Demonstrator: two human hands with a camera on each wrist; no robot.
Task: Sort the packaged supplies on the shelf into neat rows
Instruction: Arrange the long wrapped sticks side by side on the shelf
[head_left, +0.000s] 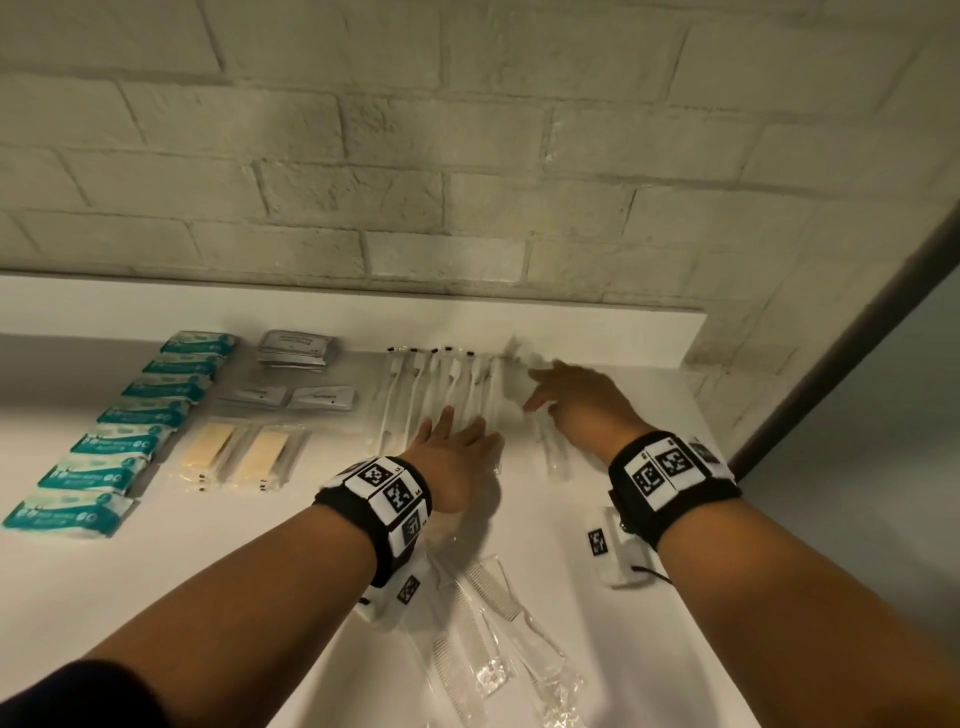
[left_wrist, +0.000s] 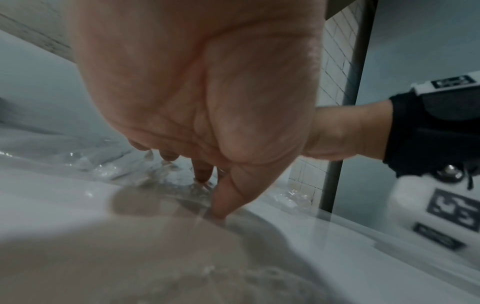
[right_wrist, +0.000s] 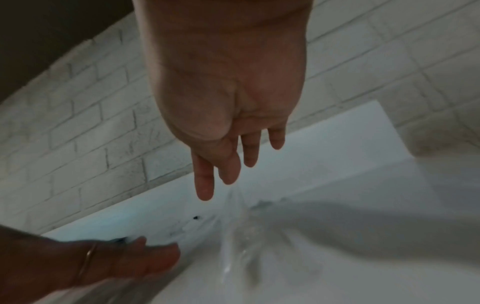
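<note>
**Squaring up the toothbrush row**

The step in hand looked to be the row of wrapped toothbrushes (head_left: 441, 395) at the back of the white shelf (head_left: 649, 467), just below the brick wall (head_left: 467, 156). The left hand (head_left: 452, 457) lay flat on the near ends of the packets, fingers straight and spread, pressing them down rather than gripping. The right hand (head_left: 576, 400) reached over the right end of the row with its fingers extended and loose – the wrist view showed nothing pinched, only a blurred clear wrapper (right_wrist: 233, 236) beneath the fingertips.

To the left the teal packets (head_left: 130, 431), the grey sachets (head_left: 296, 348) and the two tan packets (head_left: 234, 452) already stood in lines. The wrapped combs (head_left: 493, 649) lay loose and crossed near the front edge – by the look of it, not yet sorted.

The next move probably called for nudging the last toothbrush packet flush against its neighbours, with the left hand steadying the row, before turning to the combs.
</note>
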